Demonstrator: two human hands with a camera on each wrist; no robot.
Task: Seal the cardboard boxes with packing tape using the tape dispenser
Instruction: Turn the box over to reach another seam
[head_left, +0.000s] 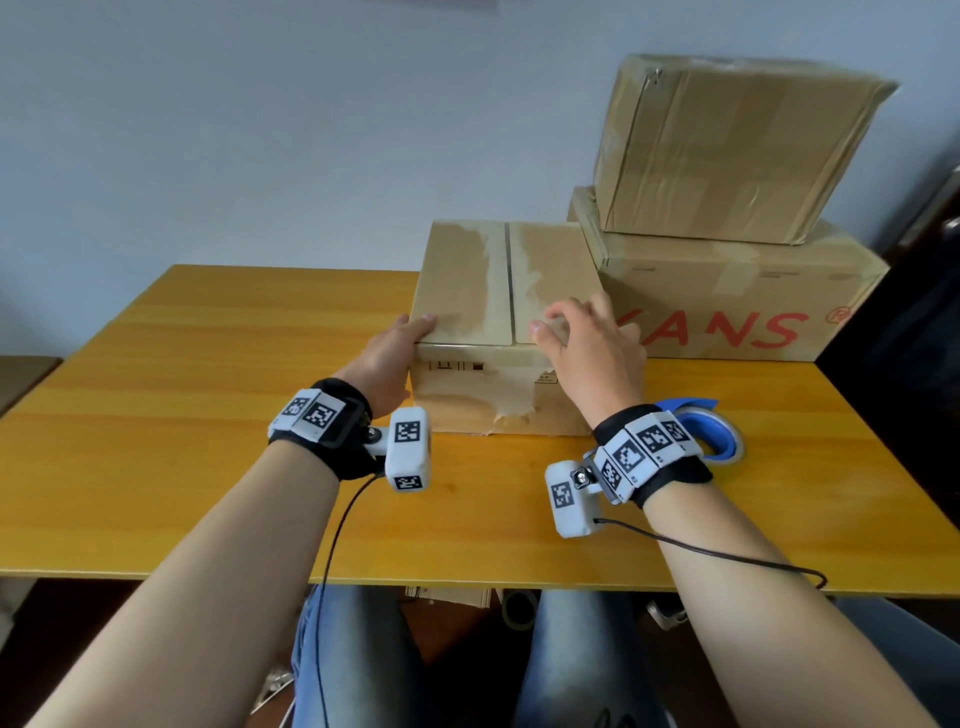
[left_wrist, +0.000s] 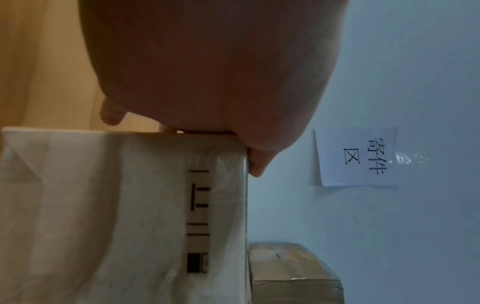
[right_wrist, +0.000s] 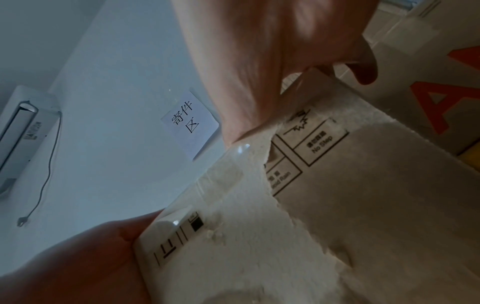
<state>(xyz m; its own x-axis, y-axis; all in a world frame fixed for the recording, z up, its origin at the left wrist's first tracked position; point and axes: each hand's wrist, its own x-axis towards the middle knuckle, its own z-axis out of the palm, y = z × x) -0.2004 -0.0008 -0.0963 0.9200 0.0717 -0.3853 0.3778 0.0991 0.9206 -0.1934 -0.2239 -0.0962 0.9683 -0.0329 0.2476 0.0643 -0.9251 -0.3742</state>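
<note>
At the near edge of the yellow counter (head_left: 208, 467) nothing is held; a little farther in, the blue tape dispenser (head_left: 719, 434) is seen lying just behind the right wrist, to the right of the small cardboard box (head_left: 506, 291), with its blue tab turned toward the left. The right hand (head_left: 587, 358) is plainly the nearer of the 2 to it, so a short draw back and to the right is judged to be what picking it up would call for. That hand is laid over the box's near right top corner, its fingers (head_left: 545, 325) loosely curled on the flap and not seen to be clamped around anything. The left hand (head_left: 387, 358) is set against the box's near left corner, thumb flat on the top and the other fingers hidden along the side, so a steadying hold is judged. The box's open centre seam (head_left: 510, 280) runs straight away from the person, near to far, which is also the box's long axis; no fresh tape is seen across it. Beyond, at the far right, 2 larger boxes (head_left: 727, 208) are stacked against the wall.
</note>
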